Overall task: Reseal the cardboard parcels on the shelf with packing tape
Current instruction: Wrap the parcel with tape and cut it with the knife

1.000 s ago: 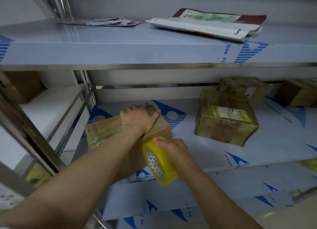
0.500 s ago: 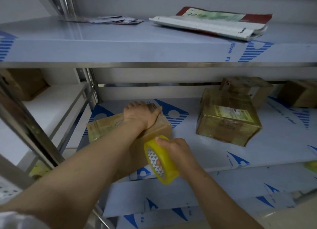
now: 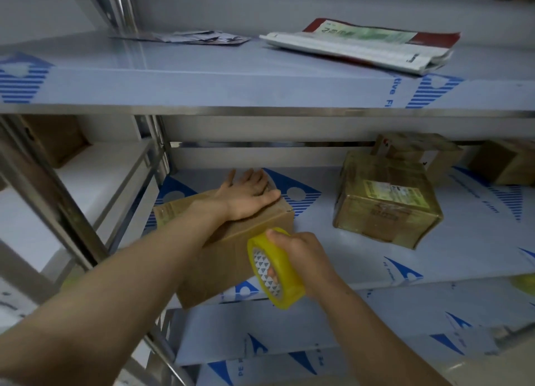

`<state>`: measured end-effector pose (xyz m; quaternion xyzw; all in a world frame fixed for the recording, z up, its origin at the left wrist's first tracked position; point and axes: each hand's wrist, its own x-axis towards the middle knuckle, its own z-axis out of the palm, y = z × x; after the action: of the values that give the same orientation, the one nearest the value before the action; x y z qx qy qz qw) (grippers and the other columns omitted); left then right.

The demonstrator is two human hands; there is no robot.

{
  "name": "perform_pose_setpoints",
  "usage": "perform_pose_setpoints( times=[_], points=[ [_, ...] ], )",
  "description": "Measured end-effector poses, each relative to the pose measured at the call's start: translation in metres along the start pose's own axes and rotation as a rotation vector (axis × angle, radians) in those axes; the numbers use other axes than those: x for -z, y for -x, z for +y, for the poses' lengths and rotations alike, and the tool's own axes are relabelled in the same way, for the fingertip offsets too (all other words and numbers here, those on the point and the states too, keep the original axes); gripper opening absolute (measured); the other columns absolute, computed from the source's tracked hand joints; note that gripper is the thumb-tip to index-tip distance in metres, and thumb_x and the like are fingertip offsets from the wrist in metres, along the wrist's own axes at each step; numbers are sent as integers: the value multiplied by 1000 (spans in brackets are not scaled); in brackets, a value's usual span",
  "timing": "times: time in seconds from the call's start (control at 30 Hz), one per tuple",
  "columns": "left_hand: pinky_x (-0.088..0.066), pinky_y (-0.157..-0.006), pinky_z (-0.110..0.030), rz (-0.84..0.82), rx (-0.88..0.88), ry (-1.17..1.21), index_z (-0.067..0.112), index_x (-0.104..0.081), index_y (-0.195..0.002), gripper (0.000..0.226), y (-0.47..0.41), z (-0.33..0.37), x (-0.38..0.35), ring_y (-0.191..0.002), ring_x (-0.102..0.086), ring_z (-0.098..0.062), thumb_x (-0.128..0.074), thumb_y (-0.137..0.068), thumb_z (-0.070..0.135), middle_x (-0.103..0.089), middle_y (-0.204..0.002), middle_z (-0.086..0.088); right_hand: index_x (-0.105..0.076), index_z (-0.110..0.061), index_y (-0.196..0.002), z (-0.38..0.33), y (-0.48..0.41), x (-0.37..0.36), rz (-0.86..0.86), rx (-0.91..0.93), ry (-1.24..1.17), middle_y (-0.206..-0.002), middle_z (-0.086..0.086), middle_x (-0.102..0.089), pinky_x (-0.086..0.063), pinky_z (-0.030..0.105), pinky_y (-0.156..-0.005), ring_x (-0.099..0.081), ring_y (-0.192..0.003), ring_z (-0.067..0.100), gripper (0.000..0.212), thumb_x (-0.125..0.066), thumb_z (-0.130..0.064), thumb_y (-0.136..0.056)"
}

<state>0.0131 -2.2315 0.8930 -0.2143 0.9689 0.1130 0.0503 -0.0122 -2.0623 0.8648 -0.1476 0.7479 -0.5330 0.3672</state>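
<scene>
Pressing the box (image 3: 231, 241) flat under the spread left hand (image 3: 246, 194), the right hand's (image 3: 301, 252) grip clenches the tape roll (image 3: 275, 269) against its near face, apparently mid-strip; next, pull tape taut and smooth it.

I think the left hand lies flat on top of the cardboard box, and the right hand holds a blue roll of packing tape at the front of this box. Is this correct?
Not quite: the roll of packing tape is yellow, not blue, as the head view shows. The rest stands: the left hand lies flat on top of the cardboard box, and the right hand holds the roll at the front of this box.
</scene>
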Motion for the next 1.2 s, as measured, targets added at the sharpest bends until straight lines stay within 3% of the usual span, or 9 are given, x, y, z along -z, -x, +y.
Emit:
perform_pose_setpoints(
  times=[0.13, 0.23, 0.47, 0.67, 0.8, 0.87, 1.03, 1.1, 1.2],
  points=[
    [8, -115, -53, -322, 102, 38, 27, 12, -151, 114, 38, -23, 29, -146, 15, -25, -52, -65, 68, 16, -159, -3, -66, -6, -103, 1, -4, 0, 4, -30, 19, -97, 15, -69, -56, 45, -84, -68, -86, 31, 50, -71, -48, -78],
    [2, -113, -57, -325, 232, -66, 37, 20, -147, 135, 59, -42, 26, -145, 10, -31, -76, -56, 64, 10, -159, -7, -63, -5, -108, -1, -5, -3, 6, -34, 21, -98, 16, -69, -56, 48, -84, -69, -86, 33, 56, -71, -51, -77],
    [-45, -95, -37, -344, 214, 577, 31, -15, -151, 102, 69, -57, 41, -117, -51, -24, -78, -71, 26, -45, -140, -4, -67, -7, -104, -41, 17, 20, -176, 56, -76, -91, 16, -73, -57, 45, -82, -70, -84, 32, 43, -74, -39, -77],
    [-54, -81, -29, -448, 133, 716, 31, -55, -130, 112, 71, -74, 42, -99, -68, -17, -88, -27, 60, -69, -113, 2, -63, -1, -116, -82, 18, 17, -328, 84, -146, -103, 19, -69, -54, 38, -78, -67, -83, 29, 36, -63, -18, -83],
    [-35, -95, -15, -2, 214, 354, 24, -56, -132, 63, 67, -68, 47, -118, -54, -14, -74, -76, 45, -56, -135, 1, -63, -4, -89, -101, 1, -11, -281, 175, -179, -65, 7, -71, -57, 28, -58, -67, -55, 16, 23, -58, -25, -94],
    [-19, -111, -25, 18, 145, 155, 20, -31, -148, 76, 63, -59, 37, -140, -29, -21, -67, -85, 40, -30, -154, -3, -60, -7, -85, -112, -7, -27, -196, 220, -131, -56, 5, -68, -56, 27, -54, -65, -48, 14, 31, -59, -36, -93],
    [15, -115, -50, -193, 117, 0, 24, 14, -151, 140, 53, -60, -3, -145, 17, -24, -67, -51, 81, 15, -159, -5, -57, -11, -121, -111, -36, -48, -132, 187, -45, -100, 11, -69, -54, 42, -89, -67, -90, 27, 64, -71, -55, -76],
    [14, -116, -47, -123, 119, -51, 20, 14, -151, 142, 47, -68, -18, -146, 13, -23, -64, -51, 83, 12, -159, -5, -58, -12, -125, -101, -45, -50, -152, 183, -35, -109, 12, -68, -50, 45, -97, -65, -99, 30, 73, -74, -55, -69],
    [6, -117, -41, -35, 104, -69, 15, 11, -152, 131, 40, -73, -29, -147, 5, -23, -64, -63, 75, 7, -160, -6, -65, -14, -111, -89, -50, -49, -168, 220, 34, -107, 9, -70, -49, 45, -99, -66, -100, 27, 48, -73, -46, -76]
  ],
)
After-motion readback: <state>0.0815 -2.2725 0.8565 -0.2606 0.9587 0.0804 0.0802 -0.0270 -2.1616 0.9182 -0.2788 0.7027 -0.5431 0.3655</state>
